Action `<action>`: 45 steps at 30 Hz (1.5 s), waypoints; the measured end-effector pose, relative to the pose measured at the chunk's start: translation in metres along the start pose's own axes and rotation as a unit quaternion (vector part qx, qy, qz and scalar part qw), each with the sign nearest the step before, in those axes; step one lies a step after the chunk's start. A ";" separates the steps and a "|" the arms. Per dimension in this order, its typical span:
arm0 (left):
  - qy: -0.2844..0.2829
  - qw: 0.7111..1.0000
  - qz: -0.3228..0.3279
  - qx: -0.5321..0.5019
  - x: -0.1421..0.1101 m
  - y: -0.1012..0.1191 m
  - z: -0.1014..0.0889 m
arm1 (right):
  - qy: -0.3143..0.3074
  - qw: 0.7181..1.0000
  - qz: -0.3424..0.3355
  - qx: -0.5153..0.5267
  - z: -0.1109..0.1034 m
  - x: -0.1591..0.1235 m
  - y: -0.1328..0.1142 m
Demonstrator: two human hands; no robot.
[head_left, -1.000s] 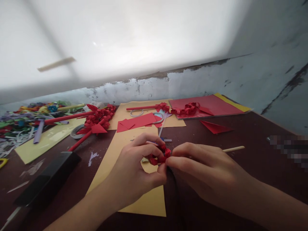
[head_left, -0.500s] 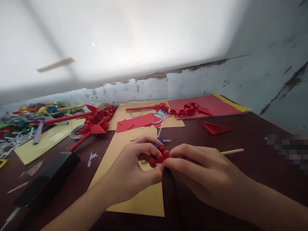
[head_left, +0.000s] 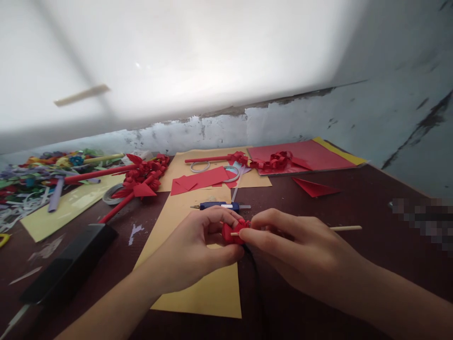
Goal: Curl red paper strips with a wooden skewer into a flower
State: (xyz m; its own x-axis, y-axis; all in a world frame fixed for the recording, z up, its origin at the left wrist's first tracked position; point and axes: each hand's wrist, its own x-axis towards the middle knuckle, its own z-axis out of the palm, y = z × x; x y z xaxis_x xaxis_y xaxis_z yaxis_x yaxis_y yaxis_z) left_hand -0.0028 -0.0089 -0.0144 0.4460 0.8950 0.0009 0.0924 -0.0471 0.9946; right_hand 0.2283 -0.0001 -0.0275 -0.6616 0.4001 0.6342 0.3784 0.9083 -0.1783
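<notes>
My left hand (head_left: 198, 250) curls its fingers and thumb around a small folded red paper flower (head_left: 230, 231). My right hand (head_left: 297, 250) pinches a thin wooden stick (head_left: 347, 228), whose pale tip lies against the red paper while the far end sticks out past the knuckles. Both hands meet over a yellow paper sheet (head_left: 201, 297). Just beyond them lies a blue glue gun (head_left: 215, 206) with a metal nozzle and a clear stick at its back. My fingers hide part of the flower.
Red paper flowers on stems (head_left: 141, 177) lie left, beside a black box (head_left: 71, 264) and colourful paper scraps (head_left: 24, 184). Behind are tape rolls (head_left: 200, 166), red paper strips (head_left: 201, 180), a curled red chain (head_left: 276, 161) and a red sheet (head_left: 318, 153). A dark cord (head_left: 253, 264) runs toward me.
My left fingers have shifted on the red paper and lowered slightly, uncovering the glue gun. The stick's tip now shows in front of the red paper. The right hand has barely moved.
</notes>
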 end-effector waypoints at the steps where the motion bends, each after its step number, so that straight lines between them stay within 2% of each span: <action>1: -0.004 1.000 -0.016 -0.015 0.000 0.000 0.000 | 0.000 1.000 -0.004 -0.002 -0.001 0.000 0.000; 6: -0.011 0.996 -0.073 -0.056 0.000 0.001 -0.001 | 0.010 0.999 -0.021 -0.024 -0.006 0.004 0.000; 14: -0.007 0.993 -0.087 -0.074 -0.001 0.004 -0.002 | 0.022 0.995 -0.054 -0.075 -0.006 0.002 0.004; 20: -0.006 0.991 -0.085 -0.106 0.000 0.002 -0.001 | 0.017 0.998 -0.023 -0.064 -0.004 -0.003 0.006; 26: -0.014 0.992 -0.066 -0.107 0.001 -0.001 0.000 | 0.003 0.995 0.052 -0.084 0.002 -0.004 0.006; 33: -0.022 0.994 -0.058 -0.089 0.002 -0.002 0.000 | 0.017 0.995 0.092 -0.026 0.005 -0.002 0.005; 45: -0.008 0.994 -0.050 -0.093 0.002 -0.004 -0.003 | 0.078 0.992 0.076 0.059 0.003 0.005 0.001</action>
State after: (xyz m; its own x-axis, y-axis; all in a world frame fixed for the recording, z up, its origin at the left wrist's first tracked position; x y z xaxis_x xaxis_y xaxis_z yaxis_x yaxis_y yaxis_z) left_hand -0.0047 -0.0056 -0.0177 0.4579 0.8835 -0.0988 -0.0283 0.1255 0.9917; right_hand 0.2236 0.0029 -0.0264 -0.4902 0.5180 0.7009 0.3811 0.8507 -0.3622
